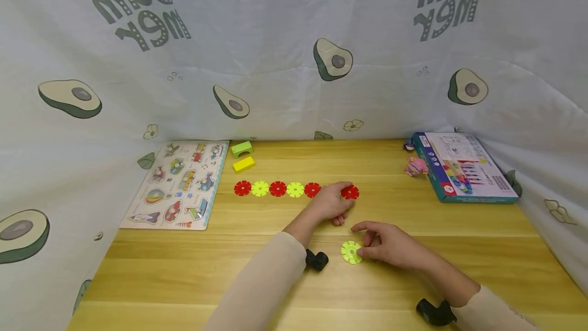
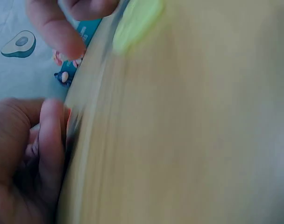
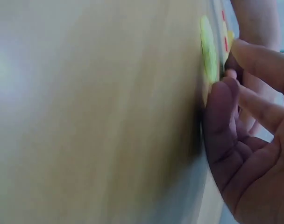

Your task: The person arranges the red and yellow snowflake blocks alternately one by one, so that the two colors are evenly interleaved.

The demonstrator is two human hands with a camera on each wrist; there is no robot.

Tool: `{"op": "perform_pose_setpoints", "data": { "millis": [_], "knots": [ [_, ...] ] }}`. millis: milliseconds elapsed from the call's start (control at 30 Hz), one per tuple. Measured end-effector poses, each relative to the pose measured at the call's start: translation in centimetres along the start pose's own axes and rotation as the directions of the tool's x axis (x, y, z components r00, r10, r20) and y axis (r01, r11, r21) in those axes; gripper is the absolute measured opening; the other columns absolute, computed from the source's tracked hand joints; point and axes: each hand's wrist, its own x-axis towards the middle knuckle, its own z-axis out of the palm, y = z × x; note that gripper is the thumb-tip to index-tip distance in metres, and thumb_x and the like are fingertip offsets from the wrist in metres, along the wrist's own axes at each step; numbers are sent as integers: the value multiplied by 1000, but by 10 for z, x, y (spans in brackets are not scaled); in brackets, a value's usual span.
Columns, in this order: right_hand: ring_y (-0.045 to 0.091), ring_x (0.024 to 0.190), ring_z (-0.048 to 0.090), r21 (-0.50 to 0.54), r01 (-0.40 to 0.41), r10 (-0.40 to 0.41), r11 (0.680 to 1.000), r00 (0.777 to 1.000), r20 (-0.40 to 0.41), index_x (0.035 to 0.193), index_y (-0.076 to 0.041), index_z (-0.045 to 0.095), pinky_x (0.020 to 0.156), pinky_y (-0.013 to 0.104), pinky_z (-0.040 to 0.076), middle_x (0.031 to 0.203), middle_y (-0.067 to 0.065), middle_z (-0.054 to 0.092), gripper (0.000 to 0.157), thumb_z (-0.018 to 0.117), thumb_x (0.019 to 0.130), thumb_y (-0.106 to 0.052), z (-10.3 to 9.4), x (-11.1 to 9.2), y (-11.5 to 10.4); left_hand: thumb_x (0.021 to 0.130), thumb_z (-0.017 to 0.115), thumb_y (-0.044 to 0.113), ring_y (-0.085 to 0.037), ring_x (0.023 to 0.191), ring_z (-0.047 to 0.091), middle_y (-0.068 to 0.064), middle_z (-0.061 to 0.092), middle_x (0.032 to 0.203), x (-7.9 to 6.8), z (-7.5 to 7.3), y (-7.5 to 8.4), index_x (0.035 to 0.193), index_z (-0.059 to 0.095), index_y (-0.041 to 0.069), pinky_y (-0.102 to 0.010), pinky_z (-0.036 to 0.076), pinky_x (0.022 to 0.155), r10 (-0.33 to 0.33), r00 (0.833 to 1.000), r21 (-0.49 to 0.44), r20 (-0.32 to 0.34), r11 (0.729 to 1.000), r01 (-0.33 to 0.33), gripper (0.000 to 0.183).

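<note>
Flat notched discs, red and yellow by turns, form a row on the table; a red disc (image 1: 242, 188) marks its left end. My left hand (image 1: 329, 202) is at the right end, where its thumb and index finger hold the red end disc (image 1: 351, 192) by its edges. That hand covers part of the row beside it. Nearer to me, my right hand (image 1: 390, 245) pinches the edge of a yellow disc (image 1: 350, 252) low at the table, its index finger stretched out above. In the right wrist view the thumb (image 3: 221, 105) meets this disc's edge.
A picture puzzle board (image 1: 176, 188) lies at left. Beside it are a green arch block (image 1: 242, 149) and a yellow block (image 1: 244, 164). At right lie a boxed toy set (image 1: 466, 167), a pink figurine (image 1: 416, 166) and a small dark figurine (image 1: 408, 144). A printed curtain (image 1: 285, 40) stands behind.
</note>
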Motion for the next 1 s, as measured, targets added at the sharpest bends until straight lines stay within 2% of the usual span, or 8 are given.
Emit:
{"op": "perform_pose_setpoints", "data": {
  "millis": [100, 233, 433, 633, 733, 833, 933, 1000],
  "knots": [
    [13, 67, 47, -39, 55, -53, 998, 998, 40, 120, -14, 58, 54, 23, 42, 82, 2, 52, 48, 73, 78, -32, 6, -5, -1, 92, 58, 25, -18, 35, 53, -5, 56, 47, -1, 4, 2, 137, 44, 28, -30, 50, 38, -26, 999, 59, -46, 998, 29, 47],
    [12, 69, 45, -121, 94, -92, 988, 996, 19, 119, -16, 60, 56, 24, 39, 79, 0, 49, 48, 74, 77, -34, 12, -8, -2, 92, 58, 26, -18, 34, 52, -4, 55, 45, -2, 6, 4, 135, 47, 29, -29, 48, 36, -40, 996, 81, -82, 996, 46, 45],
    [15, 71, 46, -163, 61, -66, 985, 997, -27, 109, -20, 61, 57, 25, 38, 78, -1, 49, 39, 77, 75, -29, 15, -7, -4, 92, 58, 23, -17, 33, 51, -4, 54, 44, 1, 8, 4, 133, 50, 28, -29, 49, 36, -61, 995, 70, -84, 995, 67, 42],
    [16, 73, 47, -156, 2, -12, 988, 998, -63, 101, -22, 56, 60, 24, 40, 82, -2, 50, 40, 81, 70, -27, 15, -4, -7, 92, 58, 21, -17, 33, 51, -5, 54, 44, 1, 9, 3, 131, 51, 28, -29, 49, 36, -74, 994, 53, -87, 996, 78, 40],
    [15, 69, 48, -100, -5, 0, 995, 999, -48, 100, -21, 54, 55, 24, 42, 80, -1, 51, 36, 78, 74, -27, 13, -5, -4, 92, 58, 21, -16, 34, 51, -5, 54, 45, 1, 10, 2, 131, 52, 28, -29, 49, 37, -73, 993, 50, -88, 996, 77, 40],
    [17, 64, 54, 59, -1, 1, 998, 1000, -4, 101, -15, 54, 53, 26, 49, 79, 5, 52, 29, 73, 80, -22, 7, -6, 1, 92, 58, 21, -16, 34, 51, -5, 54, 44, 2, 10, 2, 131, 52, 28, -29, 49, 36, -69, 993, 47, -95, 996, 74, 40],
    [22, 63, 59, 236, -29, 26, 971, 1000, 17, 104, -7, 52, 56, 32, 55, 80, 12, 51, 28, 69, 84, -17, -3, -4, 5, 92, 58, 21, -16, 34, 51, -4, 54, 44, 2, 10, 2, 131, 52, 28, -29, 49, 36, -67, 993, 44, -101, 996, 72, 40],
    [25, 66, 61, 299, -57, 61, 952, 998, -3, 106, -4, 50, 59, 36, 56, 81, 15, 51, 30, 68, 84, -15, -11, -2, 8, 92, 59, 21, -16, 34, 52, -5, 54, 44, 1, 10, 2, 130, 52, 28, -29, 49, 36, -68, 992, 42, -102, 996, 73, 40]
  ]
}}
